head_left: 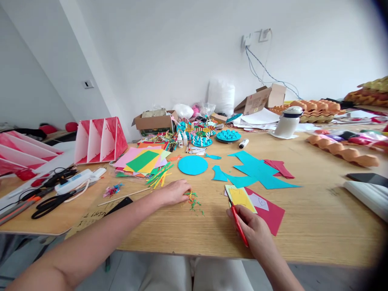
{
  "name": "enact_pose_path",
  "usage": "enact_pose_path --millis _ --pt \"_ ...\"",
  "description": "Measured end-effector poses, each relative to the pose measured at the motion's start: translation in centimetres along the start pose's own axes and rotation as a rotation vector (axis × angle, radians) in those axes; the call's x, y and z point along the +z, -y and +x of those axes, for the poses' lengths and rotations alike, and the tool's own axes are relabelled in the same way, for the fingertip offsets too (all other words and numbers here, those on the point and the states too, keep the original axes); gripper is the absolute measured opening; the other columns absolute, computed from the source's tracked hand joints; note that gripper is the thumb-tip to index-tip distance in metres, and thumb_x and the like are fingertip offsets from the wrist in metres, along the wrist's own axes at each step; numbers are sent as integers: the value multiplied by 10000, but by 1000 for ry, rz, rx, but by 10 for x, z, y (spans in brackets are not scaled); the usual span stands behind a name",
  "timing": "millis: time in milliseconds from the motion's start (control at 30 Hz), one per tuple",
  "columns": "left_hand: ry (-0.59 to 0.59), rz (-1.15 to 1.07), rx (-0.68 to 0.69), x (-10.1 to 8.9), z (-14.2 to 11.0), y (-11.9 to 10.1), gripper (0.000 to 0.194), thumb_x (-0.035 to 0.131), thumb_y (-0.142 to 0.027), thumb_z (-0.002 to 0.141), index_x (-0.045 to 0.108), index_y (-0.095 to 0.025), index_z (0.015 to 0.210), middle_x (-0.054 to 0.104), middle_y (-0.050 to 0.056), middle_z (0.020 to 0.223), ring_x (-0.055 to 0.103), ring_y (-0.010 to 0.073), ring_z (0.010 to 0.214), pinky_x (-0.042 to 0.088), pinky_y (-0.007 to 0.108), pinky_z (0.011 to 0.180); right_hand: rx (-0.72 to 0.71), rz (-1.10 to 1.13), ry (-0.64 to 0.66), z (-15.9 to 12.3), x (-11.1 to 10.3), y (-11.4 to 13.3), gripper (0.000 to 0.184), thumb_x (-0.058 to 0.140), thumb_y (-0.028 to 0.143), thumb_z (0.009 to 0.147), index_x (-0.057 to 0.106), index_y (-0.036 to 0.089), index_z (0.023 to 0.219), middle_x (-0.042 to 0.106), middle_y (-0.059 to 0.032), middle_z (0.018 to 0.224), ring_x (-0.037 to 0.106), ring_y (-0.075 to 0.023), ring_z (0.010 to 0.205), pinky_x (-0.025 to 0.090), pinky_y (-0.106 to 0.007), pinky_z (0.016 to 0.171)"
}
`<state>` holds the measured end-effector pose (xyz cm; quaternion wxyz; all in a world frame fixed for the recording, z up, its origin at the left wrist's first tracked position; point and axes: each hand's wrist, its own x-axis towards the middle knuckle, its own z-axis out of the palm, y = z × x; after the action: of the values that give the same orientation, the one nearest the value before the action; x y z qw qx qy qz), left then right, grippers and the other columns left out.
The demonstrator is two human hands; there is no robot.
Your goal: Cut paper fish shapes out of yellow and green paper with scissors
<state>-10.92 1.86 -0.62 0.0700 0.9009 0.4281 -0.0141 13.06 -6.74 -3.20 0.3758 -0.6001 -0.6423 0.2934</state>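
On the table my left hand [176, 192] has its fingers curled down at the edge of a small heap of green and orange paper scraps [195, 202]. What its fingertips hold, if anything, is hidden. My right hand [253, 226] is closed around red-handled scissors [239, 226], whose blades point away from me. The blades lie over the edge of a yellow paper sheet [242, 198]. Under that sheet is a red sheet [274, 214] with a small white paper drawing [260, 201] on it. A blue paper circle [192, 165] lies beyond my left hand.
Blue paper offcuts [260, 171] lie beyond my right hand. Coloured sheets [142, 161], paper strips [160, 175] and a thin wooden stick [124, 197] are left of centre. Farther left are black scissors [50, 206] and a power strip [74, 182]. A white lidded jar [287, 123] stands back right.
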Motion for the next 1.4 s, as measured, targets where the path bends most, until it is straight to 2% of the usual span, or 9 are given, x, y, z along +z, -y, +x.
enact_pose_path --millis 200,367,533,633,767,867,1067,1200,1400 --pt "-28 -13 10 6 8 -4 104 481 -149 816 578 -156 853 597 51 877 557 170 835 413 248 707 -4 7 2 0 2 -7 346 437 494 770 448 215 566 435 37 489 413 -137 493 296 -222 438" --pt "-30 -17 20 -6 2 -6 141 500 -249 824 577 -163 904 596 53 914 556 180 853 417 261 722 -9 15 -1 0 4 -9 336 451 484 771 457 213 572 434 37 490 409 -134 488 288 -221 430" --pt "-5 -16 18 -16 -6 -16 433 566 -455 752 530 -177 1083 555 82 1060 519 234 993 419 320 813 -11 5 5 0 3 -6 321 467 461 770 462 208 572 432 41 493 422 -133 501 305 -211 442" --pt "-1 -2 -17 -9 -5 -28 647 571 -610 662 498 -173 1134 504 111 1152 458 281 1077 395 383 878 -7 -8 9 0 2 -4 329 461 469 775 477 203 583 431 44 498 428 -134 512 314 -207 452" --pt "-55 23 -98 6 -2 -42 744 493 -714 633 481 -168 1138 493 124 1151 441 303 1072 390 438 874 -8 -24 18 -1 1 -3 347 446 485 783 473 202 584 430 44 504 433 -134 519 319 -205 457" --pt "-111 65 -133 12 -2 -46 704 455 -721 655 492 -178 1102 503 111 1113 456 291 1031 408 427 837 -19 -30 19 -1 2 -3 358 434 489 794 460 203 581 423 45 507 428 -131 519 319 -203 456" --pt "-176 145 -99 16 0 -41 346 465 -449 818 516 -184 1035 533 82 1051 468 246 996 406 382 820 -32 -22 -5 0 3 -6 358 440 488 789 454 204 573 422 49 488 417 -122 487 309 -200 434" --pt "-163 128 -98 11 3 -34 272 410 -376 865 542 -183 1003 565 74 1024 486 233 978 403 371 824 -42 -21 -4 -1 2 -7 329 449 459 786 467 203 579 443 46 491 424 -123 489 309 -200 431" --pt "-102 67 1 3 -15 -27 737 490 -643 710 387 -158 1255 450 123 1282 381 267 1185 297 396 982 -35 -11 5 -2 2 -6 304 458 436 785 479 201 592 436 50 495 428 -122 497 311 -195 437"
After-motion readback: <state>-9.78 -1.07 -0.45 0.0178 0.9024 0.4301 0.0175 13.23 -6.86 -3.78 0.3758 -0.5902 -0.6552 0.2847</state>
